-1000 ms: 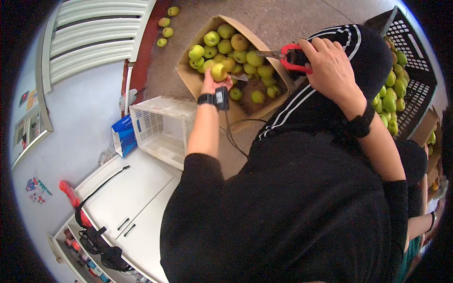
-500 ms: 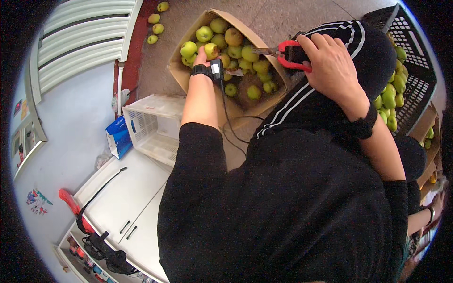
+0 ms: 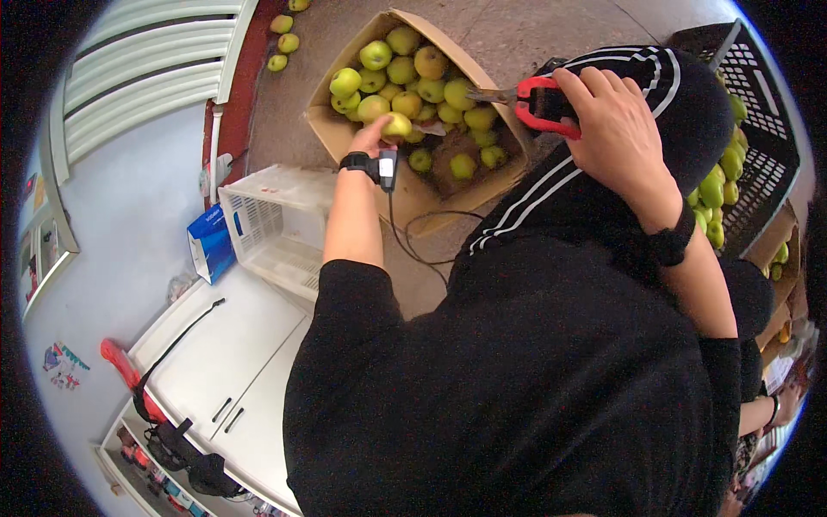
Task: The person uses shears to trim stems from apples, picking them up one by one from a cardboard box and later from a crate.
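A yellow-green apple (image 3: 397, 126) is in my left hand (image 3: 371, 138), at the near left edge of an open cardboard box (image 3: 320, 135). More green and yellowish apples (image 3: 401, 69) lie heaped in the box, thinning out toward its near right corner. Over the box's right side, my right hand (image 3: 613, 121) grips red-handled pruning shears (image 3: 534, 105). Their dark blades point left, above the apples. A black device with a cable (image 3: 388, 169) is strapped to my left wrist.
On the right stands a black slatted crate (image 3: 754, 129) full of green fruit (image 3: 714, 188). An empty-looking white plastic crate (image 3: 274, 233) sits left, beside a blue bag (image 3: 213, 246) and a white cabinet (image 3: 220, 362). Several apples (image 3: 282, 24) rest on the floor, far left. Another person's hand (image 3: 786, 405) shows at lower right.
My left hand has drawn back toward me, lifting the apple from the heap to the box's near edge. The shears in my right hand have shifted slightly right.
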Tool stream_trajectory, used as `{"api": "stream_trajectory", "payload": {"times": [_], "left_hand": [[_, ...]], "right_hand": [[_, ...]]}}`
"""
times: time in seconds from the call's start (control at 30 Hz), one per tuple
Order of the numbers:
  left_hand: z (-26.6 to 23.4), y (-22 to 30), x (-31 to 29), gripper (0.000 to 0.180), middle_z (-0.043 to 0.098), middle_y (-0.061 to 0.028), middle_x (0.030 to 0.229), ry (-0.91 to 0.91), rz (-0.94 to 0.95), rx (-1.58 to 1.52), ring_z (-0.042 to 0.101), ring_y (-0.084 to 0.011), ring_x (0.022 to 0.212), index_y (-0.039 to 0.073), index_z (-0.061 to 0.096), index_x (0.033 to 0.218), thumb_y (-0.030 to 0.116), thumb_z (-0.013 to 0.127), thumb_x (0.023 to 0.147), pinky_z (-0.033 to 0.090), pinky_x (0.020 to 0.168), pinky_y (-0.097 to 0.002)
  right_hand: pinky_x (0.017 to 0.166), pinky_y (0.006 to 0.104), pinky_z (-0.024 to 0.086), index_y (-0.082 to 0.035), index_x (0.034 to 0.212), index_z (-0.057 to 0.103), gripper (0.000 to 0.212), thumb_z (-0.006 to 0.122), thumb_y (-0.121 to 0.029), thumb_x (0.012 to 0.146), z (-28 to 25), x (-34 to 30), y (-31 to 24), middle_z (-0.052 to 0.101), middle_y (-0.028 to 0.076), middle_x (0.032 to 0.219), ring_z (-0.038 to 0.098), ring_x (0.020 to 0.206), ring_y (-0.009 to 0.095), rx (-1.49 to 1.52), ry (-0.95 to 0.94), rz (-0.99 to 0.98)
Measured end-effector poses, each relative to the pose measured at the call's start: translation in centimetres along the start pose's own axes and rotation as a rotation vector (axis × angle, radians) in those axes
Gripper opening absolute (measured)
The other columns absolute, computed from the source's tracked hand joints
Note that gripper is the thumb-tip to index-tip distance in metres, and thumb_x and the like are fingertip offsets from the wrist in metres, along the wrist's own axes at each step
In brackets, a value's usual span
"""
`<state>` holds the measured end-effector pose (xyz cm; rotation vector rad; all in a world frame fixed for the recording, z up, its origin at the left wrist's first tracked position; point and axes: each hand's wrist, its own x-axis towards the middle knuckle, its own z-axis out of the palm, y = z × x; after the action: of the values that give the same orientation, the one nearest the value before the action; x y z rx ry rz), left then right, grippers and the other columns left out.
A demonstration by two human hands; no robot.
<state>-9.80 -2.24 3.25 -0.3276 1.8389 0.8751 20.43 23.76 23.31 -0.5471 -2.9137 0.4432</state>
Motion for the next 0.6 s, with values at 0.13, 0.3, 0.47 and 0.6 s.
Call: {"api": "stream_trajectory", "payload": {"times": [0.13,0.3,0.47,0.6], "left_hand": [[3.7,-3.6,1.8,0.061,0.061,-0.0094,0.093,-0.066,-0.048,0.287,0.058,-0.0237,0.072,0.006,0.061,0.106,0.052,0.069,0.068,0.048,0.063,-0.0368],[3.7,-10.1,9.3,0.066,0.063,-0.0207,0.106,0.121,0.111,1.008,0.061,-0.0294,0.097,-0.005,0.062,0.105,0.050,0.067,0.067,0.048,0.080,-0.0413],[6.9,-12.3,11.8,0.059,0.060,-0.0211,0.112,0.149,-0.098,0.906,0.057,-0.0332,0.103,-0.004,0.061,0.107,0.048,0.058,0.080,0.048,0.082,-0.0420],[8.9,-7.2,5.9,0.050,0.060,-0.0250,0.106,0.169,0.087,1.117,0.059,-0.0360,0.096,-0.003,0.056,0.113,0.034,0.062,0.082,0.047,0.079,-0.0452]], "right_hand": [[0.077,0.0388,0.043,-0.008,0.108,0.053,0.044,0.064,-0.010,0.065,0.0,-0.1,0.2,0.056,0.010,0.089,0.056,0.087,0.028,-0.009,0.004,0.001],[0.077,0.0388,0.043,-0.008,0.107,0.053,0.044,0.064,-0.009,0.064,-0.4,0.8,-0.7,0.056,0.010,0.088,0.056,0.087,0.028,-0.013,-0.005,-0.024],[0.076,0.0387,0.043,-0.008,0.106,0.053,0.044,0.064,-0.010,0.064,0.2,0.5,-0.4,0.056,0.009,0.087,0.055,0.088,0.028,0.003,-0.039,-0.008],[0.076,0.0386,0.043,-0.008,0.106,0.053,0.044,0.064,-0.010,0.064,0.1,0.4,0.3,0.056,0.009,0.087,0.055,0.088,0.028,-0.016,-0.034,0.023]]}}
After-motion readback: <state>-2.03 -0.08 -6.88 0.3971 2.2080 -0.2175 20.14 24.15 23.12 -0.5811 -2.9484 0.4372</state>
